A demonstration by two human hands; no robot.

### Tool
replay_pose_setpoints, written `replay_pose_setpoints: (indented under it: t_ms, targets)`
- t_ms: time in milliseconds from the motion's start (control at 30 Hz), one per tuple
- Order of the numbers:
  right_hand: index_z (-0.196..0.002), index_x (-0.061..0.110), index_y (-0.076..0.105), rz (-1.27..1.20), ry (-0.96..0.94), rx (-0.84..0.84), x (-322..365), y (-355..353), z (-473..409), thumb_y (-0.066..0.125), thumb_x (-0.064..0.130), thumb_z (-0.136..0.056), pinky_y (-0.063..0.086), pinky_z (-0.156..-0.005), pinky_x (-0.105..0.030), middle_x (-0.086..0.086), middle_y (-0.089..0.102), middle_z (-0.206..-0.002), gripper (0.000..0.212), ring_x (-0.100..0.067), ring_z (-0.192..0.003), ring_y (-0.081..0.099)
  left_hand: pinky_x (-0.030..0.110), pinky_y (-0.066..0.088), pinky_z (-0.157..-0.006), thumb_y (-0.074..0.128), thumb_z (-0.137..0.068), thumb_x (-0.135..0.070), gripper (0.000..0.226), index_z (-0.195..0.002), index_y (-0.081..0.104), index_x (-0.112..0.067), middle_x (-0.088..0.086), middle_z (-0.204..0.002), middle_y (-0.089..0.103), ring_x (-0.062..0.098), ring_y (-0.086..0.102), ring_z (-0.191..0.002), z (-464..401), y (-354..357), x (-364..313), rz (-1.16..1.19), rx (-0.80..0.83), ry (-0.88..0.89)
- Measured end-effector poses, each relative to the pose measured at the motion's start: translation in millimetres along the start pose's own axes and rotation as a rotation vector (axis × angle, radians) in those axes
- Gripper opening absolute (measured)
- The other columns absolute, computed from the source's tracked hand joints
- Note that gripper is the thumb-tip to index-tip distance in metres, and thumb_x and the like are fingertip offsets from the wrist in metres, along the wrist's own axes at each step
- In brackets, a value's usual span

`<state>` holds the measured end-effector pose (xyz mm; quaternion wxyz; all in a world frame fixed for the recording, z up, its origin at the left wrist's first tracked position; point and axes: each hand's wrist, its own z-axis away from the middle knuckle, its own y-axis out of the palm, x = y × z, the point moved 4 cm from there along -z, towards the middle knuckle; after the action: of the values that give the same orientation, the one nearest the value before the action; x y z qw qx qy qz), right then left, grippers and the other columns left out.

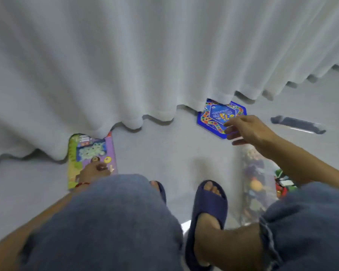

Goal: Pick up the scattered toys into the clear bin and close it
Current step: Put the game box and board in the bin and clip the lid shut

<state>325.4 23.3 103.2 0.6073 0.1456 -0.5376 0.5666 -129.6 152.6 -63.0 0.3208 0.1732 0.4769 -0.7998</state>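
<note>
The curtain (125,55) hangs to the floor (164,153), its hem covering the far edges of two toys. Beside my right foot sits the clear bin (256,182), already holding toys. My left hand (94,170) rests on the purple game box (90,153); its grip is hidden. My right hand (247,129), fingers loose and spread, reaches over the blue hexagonal board (215,116), likely to lift it.
</note>
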Motion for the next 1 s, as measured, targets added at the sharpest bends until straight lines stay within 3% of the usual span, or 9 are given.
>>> replay_pose_setpoints:
  t_ms: [167, 300, 400, 567, 767, 867, 1000]
  targets:
    - [-0.107, 0.016, 0.068, 0.168, -0.145, 0.436, 35, 161, 8, 0.055, 0.033, -0.099, 0.059, -0.079, -0.038, -0.007, 0.068, -0.109, 0.023, -0.020, -0.092, 0.069, 0.042, 0.043, -0.095, 0.074, -0.074, -0.044, 0.055, -0.121, 0.058, -0.020, 0.019, -0.121, 0.057, 0.039, 0.049, -0.116, -9, -17, 69, -0.269, -0.246, -0.128]
    - [-0.109, 0.026, 0.065, 0.344, -0.225, 0.618, 33, 232, 20, 0.051, 0.040, -0.100, 0.060, -0.083, -0.036, 0.008, 0.066, -0.108, 0.021, -0.014, -0.097, 0.066, 0.049, 0.038, -0.101, 0.068, -0.074, -0.060, 0.085, -0.138, 0.035, -0.016, 0.021, -0.134, 0.039, 0.040, 0.035, -0.127, -25, -15, 93, -0.165, -0.277, -0.278]
    - [-0.114, 0.025, 0.063, 0.468, -0.307, 0.646, 26, 250, 18, 0.049, 0.037, -0.102, 0.055, -0.087, -0.031, 0.012, 0.063, -0.112, 0.023, -0.009, -0.097, 0.062, 0.048, 0.037, -0.102, 0.074, -0.071, -0.060, 0.103, -0.144, 0.023, -0.007, 0.027, -0.135, 0.040, 0.044, 0.040, -0.126, -43, -12, 98, -0.064, -0.260, -0.308]
    - [-0.113, 0.026, 0.063, 0.552, -0.293, 0.640, -5, 250, 5, 0.049, 0.034, -0.102, 0.046, -0.072, -0.014, 0.013, 0.063, -0.112, 0.019, -0.002, -0.092, 0.060, 0.046, 0.040, -0.103, 0.084, -0.057, -0.061, 0.107, -0.134, 0.037, -0.002, 0.021, -0.132, 0.045, 0.037, 0.043, -0.125, -59, -22, 95, -0.132, -0.257, -0.429]
    - [-0.117, 0.023, 0.064, 0.579, -0.259, 0.571, -16, 231, 1, 0.051, 0.028, -0.101, 0.044, -0.082, -0.020, 0.009, 0.063, -0.116, 0.021, -0.009, -0.101, 0.060, 0.044, 0.043, -0.099, 0.086, -0.047, -0.065, 0.115, -0.131, 0.042, -0.002, 0.018, -0.131, 0.046, 0.035, 0.042, -0.124, -40, 4, 76, -0.113, -0.202, -0.486]
    - [-0.119, 0.023, 0.064, 0.618, -0.253, 0.556, -11, 218, 8, 0.052, 0.027, -0.101, 0.047, -0.085, -0.023, 0.006, 0.064, -0.118, 0.022, -0.012, -0.101, 0.060, 0.043, 0.051, -0.092, 0.093, -0.043, -0.048, 0.111, -0.127, 0.040, 0.000, 0.019, -0.129, 0.049, 0.036, 0.052, -0.119, -24, 19, 65, 0.161, -0.239, -0.494]
    - [-0.121, 0.019, 0.064, 0.634, -0.231, 0.524, 5, 187, 15, 0.052, 0.024, -0.101, 0.048, -0.089, -0.028, 0.001, 0.065, -0.121, 0.025, -0.017, -0.104, 0.061, 0.046, 0.060, -0.074, 0.096, -0.047, -0.027, 0.084, -0.114, 0.052, -0.003, 0.014, -0.108, 0.067, 0.028, 0.070, -0.087, -8, 34, 27, 0.675, -0.158, -0.373]
